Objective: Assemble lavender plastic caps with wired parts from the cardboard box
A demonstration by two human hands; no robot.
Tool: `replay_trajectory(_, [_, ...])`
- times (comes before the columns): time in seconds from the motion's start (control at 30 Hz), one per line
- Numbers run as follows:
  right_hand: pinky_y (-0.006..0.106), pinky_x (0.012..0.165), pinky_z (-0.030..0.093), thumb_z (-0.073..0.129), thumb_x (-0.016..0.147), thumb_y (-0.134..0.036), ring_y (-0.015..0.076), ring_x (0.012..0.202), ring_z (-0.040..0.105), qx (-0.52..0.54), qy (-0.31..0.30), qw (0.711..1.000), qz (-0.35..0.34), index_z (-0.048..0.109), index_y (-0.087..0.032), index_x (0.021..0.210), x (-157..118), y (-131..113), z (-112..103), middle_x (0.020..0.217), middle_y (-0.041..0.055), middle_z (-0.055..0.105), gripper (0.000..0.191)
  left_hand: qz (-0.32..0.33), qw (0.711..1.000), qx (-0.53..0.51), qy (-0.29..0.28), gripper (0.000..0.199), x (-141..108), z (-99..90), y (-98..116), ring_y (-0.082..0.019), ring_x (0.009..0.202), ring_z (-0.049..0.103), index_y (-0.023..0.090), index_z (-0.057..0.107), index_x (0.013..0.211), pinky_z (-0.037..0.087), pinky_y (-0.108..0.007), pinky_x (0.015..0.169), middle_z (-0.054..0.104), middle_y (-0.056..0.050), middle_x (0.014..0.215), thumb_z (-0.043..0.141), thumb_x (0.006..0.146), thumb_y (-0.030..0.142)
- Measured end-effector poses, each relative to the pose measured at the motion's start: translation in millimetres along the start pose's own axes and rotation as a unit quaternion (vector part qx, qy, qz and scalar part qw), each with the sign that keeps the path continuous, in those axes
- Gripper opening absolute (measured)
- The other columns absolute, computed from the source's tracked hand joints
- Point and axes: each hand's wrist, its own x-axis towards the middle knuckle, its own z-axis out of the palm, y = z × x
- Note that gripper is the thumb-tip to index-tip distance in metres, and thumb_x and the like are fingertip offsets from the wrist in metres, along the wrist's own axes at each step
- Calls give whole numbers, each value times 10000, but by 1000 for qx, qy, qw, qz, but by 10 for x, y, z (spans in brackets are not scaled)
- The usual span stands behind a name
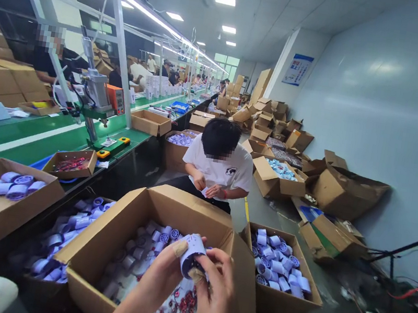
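Note:
I hold a short lavender plastic cylinder (191, 253) over an open cardboard box (98, 253). My left hand (158, 275) grips it from the left, its thumb on the upper side. At the cylinder's dark open end, my right hand (217, 290) has its thumb and fingers closed on the rim. Tan covers are on both thumbs. Whether a small part is pinched at that opening cannot be made out. Inside the box lie similar lavender cylinders (162, 239) and a heap of small dark red parts with wires (183, 308).
Another box of lavender cylinders (279, 263) stands on the right. More cylinders fill a container (69, 235) at the left, beside a shallow carton (27, 202). A co-worker (218, 163) sits across. A bench press (98, 91) stands on the green conveyor line (29, 141).

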Motion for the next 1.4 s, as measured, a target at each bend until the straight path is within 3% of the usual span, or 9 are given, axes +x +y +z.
replay_trajectory(0.2, [293,706,563,492,870,-140,173,854,621,10,12,1000,-6,674,-293,1002,-37,10,-25,1025,71,580,272,-9,1000,-10,24,369,1,-22,27,-272,1031,611,136,713,996,469,-307,837,712,-103,1053,690,711,371])
replay_trajectory(0.37, [300,675,561,536,856,-191,184,826,626,7,18,1000,-2,705,-297,955,-8,-39,-56,999,73,597,223,5,1000,-15,-11,324,-41,-7,-11,-273,1071,597,186,700,1018,433,-352,931,709,-81,1061,677,741,352])
replay_trajectory(0.5, [318,703,556,552,843,-215,197,841,625,-22,14,1000,10,715,-291,928,35,-112,-85,982,70,625,199,12,999,0,-38,321,-54,27,-55,-277,1034,612,158,706,1001,419,-372,946,716,-98,1022,682,744,351])
replay_trajectory(0.8, [353,778,536,579,814,-216,214,890,631,-35,7,999,27,699,-264,894,58,-165,-100,1004,68,655,152,-15,1000,-14,12,296,-50,102,-32,-245,982,638,141,719,940,456,-303,882,734,-75,919,682,725,341])
replay_trajectory(0.9, [342,787,525,568,811,-188,206,891,633,-13,33,999,31,654,-247,820,63,-176,-82,964,57,661,104,-23,1000,-13,12,287,-56,107,-29,-235,959,632,140,720,913,455,-289,849,728,-72,904,696,710,342])
replay_trajectory(1.0, [306,707,529,578,784,-173,194,811,637,12,51,996,73,585,-236,865,71,-191,-60,884,40,663,102,-11,1000,-10,8,302,-60,88,-33,-211,873,634,154,707,930,455,-275,773,713,-57,870,713,700,348])
replay_trajectory(1.1, [293,689,523,554,752,-111,193,793,632,14,21,994,108,585,-232,955,97,-193,-47,887,39,662,238,4,1000,2,11,331,-48,49,-46,-178,811,620,192,675,1004,439,-261,723,694,-26,853,710,713,347])
replay_trajectory(1.27, [351,815,499,478,685,-10,223,912,618,20,-31,988,152,629,-239,996,181,-174,-4,964,51,649,415,11,999,20,26,280,10,12,-51,-217,918,606,165,695,916,442,-294,796,702,-50,910,721,697,337])
replay_trajectory(1.4, [337,822,491,449,648,18,205,915,613,70,-41,975,209,630,-222,921,262,-164,61,945,39,634,406,28,998,37,50,279,32,29,-17,-220,959,610,161,707,870,450,-286,849,708,-42,913,761,648,320])
